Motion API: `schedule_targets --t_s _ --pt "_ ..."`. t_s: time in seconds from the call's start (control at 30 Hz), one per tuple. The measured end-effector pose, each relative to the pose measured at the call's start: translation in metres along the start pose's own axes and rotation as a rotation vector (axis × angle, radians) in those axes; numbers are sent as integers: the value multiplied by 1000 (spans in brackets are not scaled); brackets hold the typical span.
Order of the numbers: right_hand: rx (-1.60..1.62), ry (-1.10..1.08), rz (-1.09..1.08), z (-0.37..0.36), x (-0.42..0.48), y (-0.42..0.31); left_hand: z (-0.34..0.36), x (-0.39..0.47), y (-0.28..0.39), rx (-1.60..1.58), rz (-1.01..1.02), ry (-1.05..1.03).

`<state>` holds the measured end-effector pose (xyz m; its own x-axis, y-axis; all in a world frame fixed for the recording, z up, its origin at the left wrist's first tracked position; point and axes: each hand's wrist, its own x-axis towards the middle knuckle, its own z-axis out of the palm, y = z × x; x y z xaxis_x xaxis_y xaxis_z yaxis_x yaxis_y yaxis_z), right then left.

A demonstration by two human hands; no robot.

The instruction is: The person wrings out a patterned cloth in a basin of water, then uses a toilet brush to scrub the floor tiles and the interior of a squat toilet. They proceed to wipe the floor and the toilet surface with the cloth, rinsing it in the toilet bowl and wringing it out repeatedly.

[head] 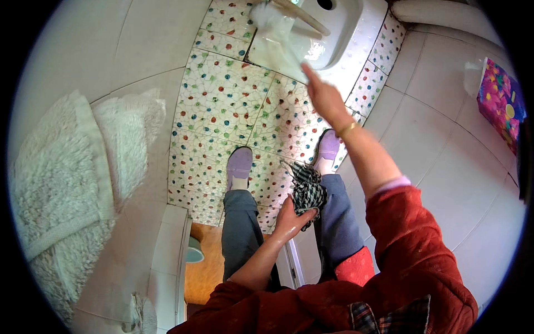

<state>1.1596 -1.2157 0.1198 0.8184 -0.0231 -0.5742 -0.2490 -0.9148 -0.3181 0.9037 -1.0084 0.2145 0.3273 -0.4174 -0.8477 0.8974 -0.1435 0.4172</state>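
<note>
My right hand (pixel 325 94) reaches forward, closed around the thin pale handle of a brush (pixel 267 18). Its whitish head is blurred, over the left edge of a white ceramic squat toilet pan (pixel 354 41). A beige pipe or rod (pixel 306 16) slants across the pan. Between my legs, my left hand (pixel 290 219) grips a bunched black-and-white woven cloth (pixel 308 192), with loose strands at its far end. The cloth hangs near my right shin, above the floor.
Spotted mosaic tiles (pixel 221 96) cover the floor. White towels (pixel 62 167) hang along the left wall. On the right tiled wall is a colourful floral packet (pixel 498 102). A thick white pipe (pixel 442 16) runs at the far right. Behind my left leg lies an orange-brown floor (pixel 206 267).
</note>
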Motion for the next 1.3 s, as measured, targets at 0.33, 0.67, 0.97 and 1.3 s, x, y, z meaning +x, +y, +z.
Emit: schedule_targets --t_s 0.33,0.67,0.97,1.3 --pt "14 -13 19 -1 32 -32 -4 -4 4 -74 46 1" --pt "280 -366 -89 98 -76 -119 -8 -7 17 81 -53 27" --pt "74 192 -132 16 105 -28 -4 -10 17 -186 32 -3" --pt "226 -178 -89 80 12 -79 -7 -7 21 -103 25 50"
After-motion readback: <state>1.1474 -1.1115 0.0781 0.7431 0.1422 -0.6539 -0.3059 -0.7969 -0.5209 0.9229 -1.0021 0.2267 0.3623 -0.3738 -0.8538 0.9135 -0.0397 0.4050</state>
